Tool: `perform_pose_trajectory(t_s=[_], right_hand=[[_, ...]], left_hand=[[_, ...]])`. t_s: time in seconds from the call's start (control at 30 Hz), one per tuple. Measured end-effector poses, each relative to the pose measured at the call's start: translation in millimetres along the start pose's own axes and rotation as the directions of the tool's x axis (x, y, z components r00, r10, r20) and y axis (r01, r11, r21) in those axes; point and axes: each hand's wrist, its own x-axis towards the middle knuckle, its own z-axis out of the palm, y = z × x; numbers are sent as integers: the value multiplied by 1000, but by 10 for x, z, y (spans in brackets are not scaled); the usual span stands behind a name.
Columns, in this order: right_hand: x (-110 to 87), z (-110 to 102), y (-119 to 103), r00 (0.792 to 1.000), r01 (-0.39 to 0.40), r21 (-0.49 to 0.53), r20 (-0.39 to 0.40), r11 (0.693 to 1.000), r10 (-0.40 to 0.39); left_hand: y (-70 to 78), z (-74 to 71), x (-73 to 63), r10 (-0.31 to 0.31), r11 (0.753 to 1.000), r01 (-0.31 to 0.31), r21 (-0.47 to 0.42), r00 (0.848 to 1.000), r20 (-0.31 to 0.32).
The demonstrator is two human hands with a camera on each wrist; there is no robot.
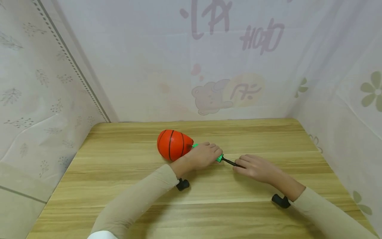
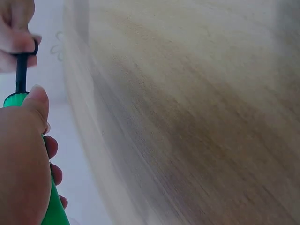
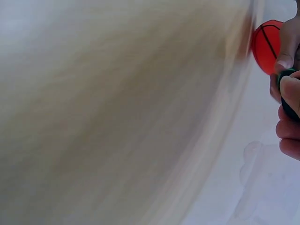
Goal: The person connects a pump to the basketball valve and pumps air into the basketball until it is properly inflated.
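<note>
A red-orange inflatable ball with black basketball lines lies at the left, bulging into a pear shape that narrows toward the pump. My left hand wraps round the green barrel of a hand pump, covering most of it; its green front end meets the ball's narrow side. From the barrel's other end a black rod sticks out. At that rod's end, my right hand grips the black handle, largely hidden by the fingers. In the right wrist view, the ball shows behind both hands.
Under the hands is a wood-grain table, its back edge meeting a printed cloth wall. More patterned cloth hangs at the left and right sides. Black wrist-camera mounts sit beneath both wrists, low over the tabletop.
</note>
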Motion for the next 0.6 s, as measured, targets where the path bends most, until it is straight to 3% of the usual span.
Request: perform_pose_trajectory(t_s=[0.3, 0.6], right_hand=[[199, 124, 41, 999, 9, -45, -50, 999, -11], [-13, -19, -49, 997, 7, 7, -77, 1000, -6]], left_hand=[[29, -13, 15, 17, 999, -17, 45, 1000, 2], [-9, -24, -26, 26, 999, -25, 46, 999, -34]])
